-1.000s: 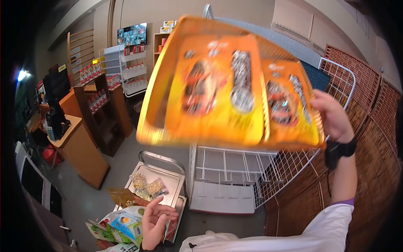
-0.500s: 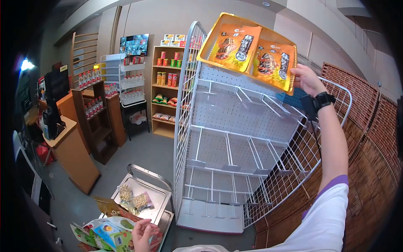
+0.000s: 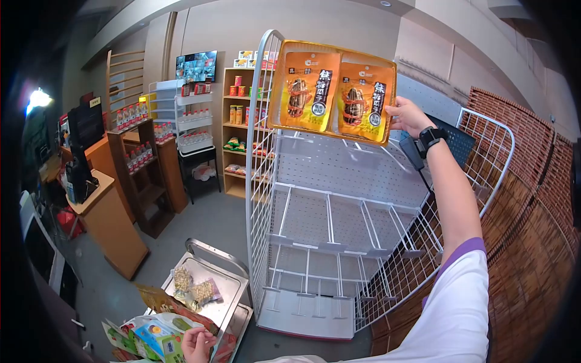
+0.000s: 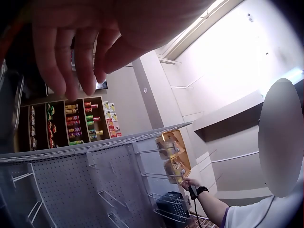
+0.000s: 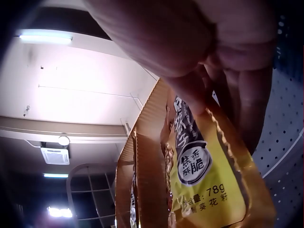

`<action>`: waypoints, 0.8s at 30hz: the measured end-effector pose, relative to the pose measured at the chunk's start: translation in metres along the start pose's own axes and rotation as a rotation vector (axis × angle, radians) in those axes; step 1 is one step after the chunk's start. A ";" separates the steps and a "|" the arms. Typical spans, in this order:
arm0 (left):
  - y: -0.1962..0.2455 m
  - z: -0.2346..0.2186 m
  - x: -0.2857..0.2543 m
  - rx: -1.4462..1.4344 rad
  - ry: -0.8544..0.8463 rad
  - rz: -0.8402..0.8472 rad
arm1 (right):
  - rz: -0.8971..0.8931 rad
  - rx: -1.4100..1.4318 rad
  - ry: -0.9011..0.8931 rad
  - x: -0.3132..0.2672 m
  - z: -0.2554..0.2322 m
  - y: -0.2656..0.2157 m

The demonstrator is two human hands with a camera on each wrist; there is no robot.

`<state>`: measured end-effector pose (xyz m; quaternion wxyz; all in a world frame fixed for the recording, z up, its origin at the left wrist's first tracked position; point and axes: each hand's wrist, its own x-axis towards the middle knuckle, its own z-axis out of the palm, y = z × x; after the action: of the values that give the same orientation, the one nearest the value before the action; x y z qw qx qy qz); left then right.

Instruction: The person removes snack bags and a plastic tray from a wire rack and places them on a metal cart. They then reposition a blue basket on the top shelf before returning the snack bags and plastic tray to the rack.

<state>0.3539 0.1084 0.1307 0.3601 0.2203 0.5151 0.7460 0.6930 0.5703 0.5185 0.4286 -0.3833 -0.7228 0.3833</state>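
My right hand [image 3: 413, 115] grips the right edge of a shiny gold tray [image 3: 279, 91], thumb in front. Inside the tray two orange-yellow seed bags, a left one [image 3: 310, 91] and a right one [image 3: 362, 100], stand side by side, fronts facing me. The tray is raised at the top of a white wire rack [image 3: 266, 181], overlapping its upper hooks. In the right wrist view, thumb and fingers clasp the tray rim beside a bag [image 5: 209, 185] marked 78g. My left hand [image 3: 197, 345] hangs low with loosely bent fingers, holding nothing, close over snack bags [image 3: 151, 336].
A metal cart [image 3: 227, 281] at lower left carries clear packets of pale nuggets [image 3: 206, 290] and several snack bags. The rack has rows of prongs [image 3: 330, 218] and mesh sides. Behind it are a stocked wooden shelf [image 3: 232, 136], a bottle stand [image 3: 148, 175] and a brick-patterned wall [image 3: 514, 127].
My right hand has carried the tray away from me to the rack's top, then left and slightly down, turning it more level. The left hand has dropped lower beside the cart.
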 end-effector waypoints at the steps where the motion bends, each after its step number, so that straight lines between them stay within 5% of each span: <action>1: -0.003 -0.002 0.002 0.002 0.003 0.010 | 0.018 -0.001 0.010 0.000 0.002 0.001; 24: -0.007 -0.005 0.016 0.085 -0.058 -0.041 | 0.139 -0.176 -0.009 -0.031 0.018 -0.014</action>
<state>0.3424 0.1186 0.1215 0.3805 0.2463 0.5400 0.7092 0.6839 0.5326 0.5148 0.3626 -0.4669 -0.7271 0.3491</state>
